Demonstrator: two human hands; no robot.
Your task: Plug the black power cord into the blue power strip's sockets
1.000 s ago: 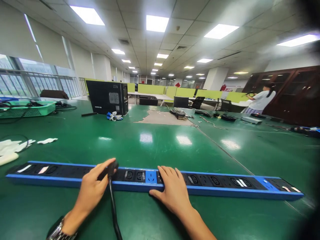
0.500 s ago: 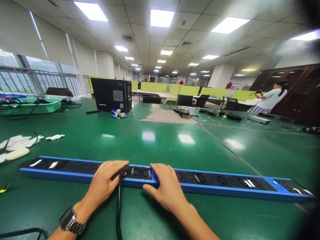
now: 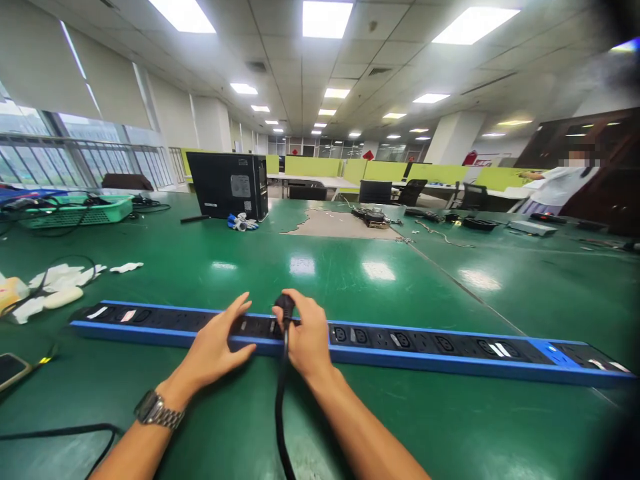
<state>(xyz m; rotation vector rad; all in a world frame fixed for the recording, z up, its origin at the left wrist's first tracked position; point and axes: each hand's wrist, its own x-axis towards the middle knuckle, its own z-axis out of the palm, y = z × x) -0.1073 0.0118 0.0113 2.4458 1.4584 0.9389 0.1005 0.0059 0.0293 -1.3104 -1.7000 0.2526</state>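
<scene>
A long blue and black power strip [image 3: 440, 363] with several sockets lies across the green table. My right hand [image 3: 311, 337] grips a black power plug [image 3: 285, 305] over the strip's middle; its black cable [image 3: 281, 407] runs down toward the near edge. Whether the plug's prongs touch a socket is hidden. My left hand [image 3: 215, 343], with a watch on the wrist, rests around the strip left of the plug, its thumb and fingers apart and nothing between them.
A black computer case [image 3: 227, 183] stands at the back, blue and white gloves [image 3: 243, 222] before it. At left are a green basket [image 3: 85, 212] of cables, white scraps [image 3: 63, 277] and a phone [image 3: 13, 370]. A person in white [image 3: 563, 187] stands far right.
The plug has passed from my left hand to my right and sits farther right along the strip. My left hand has opened. The view has shifted slightly.
</scene>
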